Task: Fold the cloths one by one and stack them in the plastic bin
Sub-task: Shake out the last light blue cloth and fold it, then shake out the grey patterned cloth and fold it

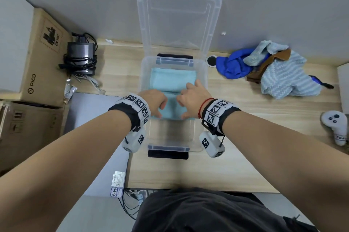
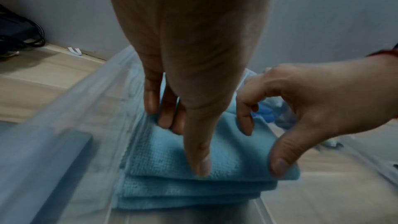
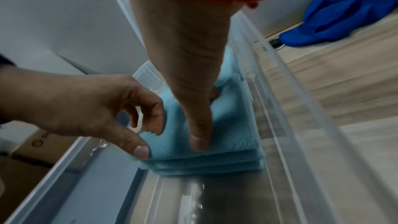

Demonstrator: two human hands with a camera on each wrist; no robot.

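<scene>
A clear plastic bin [image 1: 204, 73] stands open in the middle of the wooden table. Inside it lies a folded light blue cloth [image 1: 172, 78] at the far end. Nearer me sits a stack of folded light blue cloths [image 2: 163, 156], also seen from the right wrist as the stack [image 3: 232, 134]. My left hand [image 1: 159, 111] holds the top cloth at its left end, thumb on the front edge. My right hand [image 1: 184, 107] holds its right end the same way, fingers curled on top. The cloth lies flat on the stack.
A heap of unfolded cloths [image 1: 279, 75] with a dark blue one [image 1: 234, 65] lies at the right rear. The bin's lid [image 1: 178, 18] leans on the wall. Cardboard boxes [image 1: 37, 58] and a power adapter with cables [image 1: 81, 56] sit left; a white controller [image 1: 336, 126] lies far right.
</scene>
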